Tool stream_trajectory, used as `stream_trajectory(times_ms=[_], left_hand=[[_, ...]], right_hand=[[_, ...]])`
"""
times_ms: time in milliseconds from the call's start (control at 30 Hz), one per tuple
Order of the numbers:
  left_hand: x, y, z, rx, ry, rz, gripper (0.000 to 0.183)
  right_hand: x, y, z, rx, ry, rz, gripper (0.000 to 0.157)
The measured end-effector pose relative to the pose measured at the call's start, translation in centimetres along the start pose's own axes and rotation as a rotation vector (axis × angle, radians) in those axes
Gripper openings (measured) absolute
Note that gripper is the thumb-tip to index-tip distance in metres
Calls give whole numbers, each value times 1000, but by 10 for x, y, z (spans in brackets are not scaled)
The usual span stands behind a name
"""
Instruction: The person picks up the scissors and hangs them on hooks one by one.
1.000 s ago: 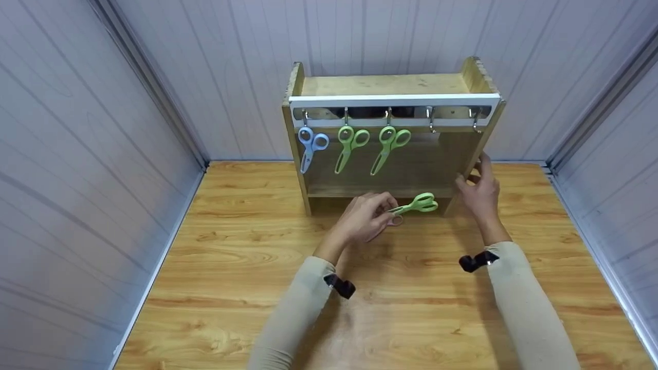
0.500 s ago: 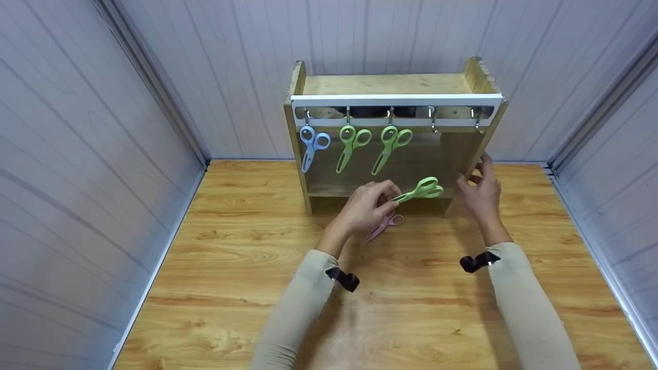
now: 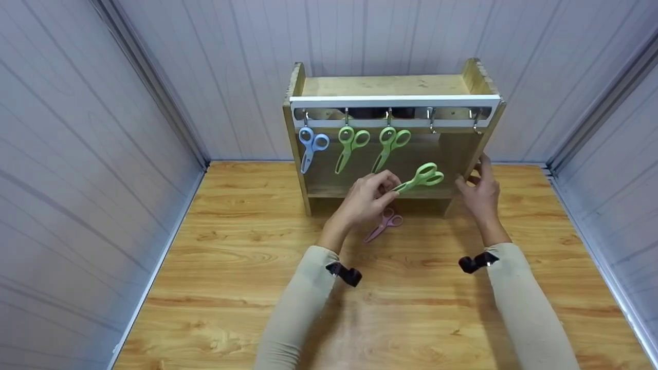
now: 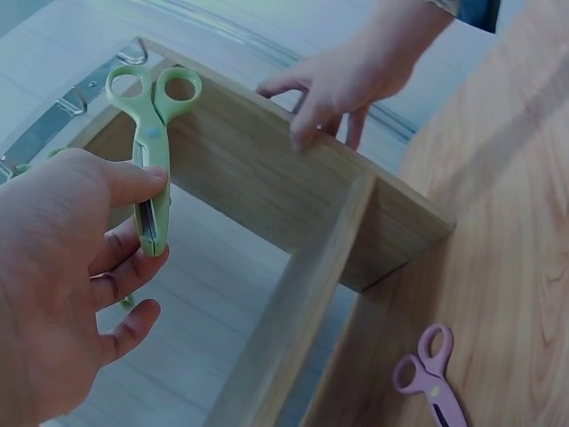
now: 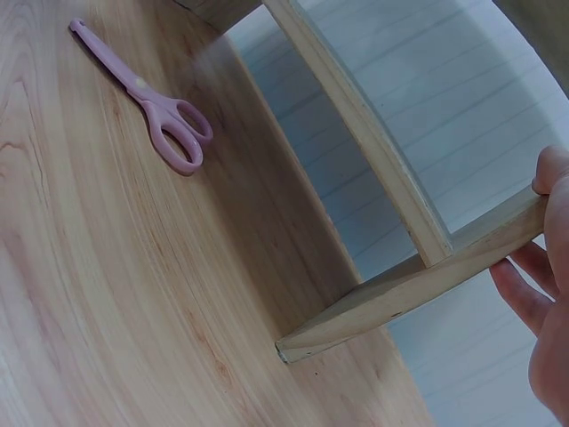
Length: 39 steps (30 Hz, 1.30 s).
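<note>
My left hand (image 3: 366, 199) pinches a pair of green scissors (image 4: 151, 151) by the blades, thumb on one side and fingers on the other. Their handle loops point up and to the right, in front of the wooden rack (image 3: 385, 84). My right hand (image 3: 480, 192) grips the rack's right side panel, thumb on the near face and fingers behind. Pink scissors (image 3: 384, 224) lie on the table below my left hand. Blue scissors (image 3: 310, 148) and two green pairs, one in the middle (image 3: 349, 148) and one beside it (image 3: 389, 146), hang from hooks on the rack's white rail.
Two bare hooks, one (image 3: 431, 121) left of the other (image 3: 475, 121), are at the rail's right end. The rack stands on a wood-grain table (image 3: 231, 267) near the back wall (image 3: 247, 61). Panelled walls also rise at left and right.
My left hand has raised the green scissors from near the table to in front of the rack's opening, uncovering the pink scissors. My right hand has stayed on the side panel.
</note>
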State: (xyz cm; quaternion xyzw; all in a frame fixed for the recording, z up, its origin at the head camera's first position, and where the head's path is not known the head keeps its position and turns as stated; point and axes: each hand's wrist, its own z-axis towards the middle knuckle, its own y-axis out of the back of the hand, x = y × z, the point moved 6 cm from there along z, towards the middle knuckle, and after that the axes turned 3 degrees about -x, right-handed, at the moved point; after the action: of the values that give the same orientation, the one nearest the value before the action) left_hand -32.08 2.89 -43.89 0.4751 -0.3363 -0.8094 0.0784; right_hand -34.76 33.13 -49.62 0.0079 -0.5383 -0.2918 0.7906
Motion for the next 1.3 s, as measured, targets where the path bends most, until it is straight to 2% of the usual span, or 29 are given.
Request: stream_trajectory(times_ms=[200, 500, 633, 900, 1300], left_hand=[[-7, 7, 4, -38, -26, -32, 19], [-10, 10, 8, -78, -11, -89, 18], [-13, 11, 11, -97, -39, -102, 19], [-20, 13, 18, -108, -57, -134, 20], [-27, 12, 23, -125, -16, -199, 18]], right_hand=[[-1, 0, 0, -9, -6, 6, 71], [0, 0, -1, 15, -27, -1, 72], [-1, 0, 0, 7, -25, -18, 72], [-2, -1, 1, 7, -9, -11, 71], [-1, 0, 1, 3, -7, -11, 72]])
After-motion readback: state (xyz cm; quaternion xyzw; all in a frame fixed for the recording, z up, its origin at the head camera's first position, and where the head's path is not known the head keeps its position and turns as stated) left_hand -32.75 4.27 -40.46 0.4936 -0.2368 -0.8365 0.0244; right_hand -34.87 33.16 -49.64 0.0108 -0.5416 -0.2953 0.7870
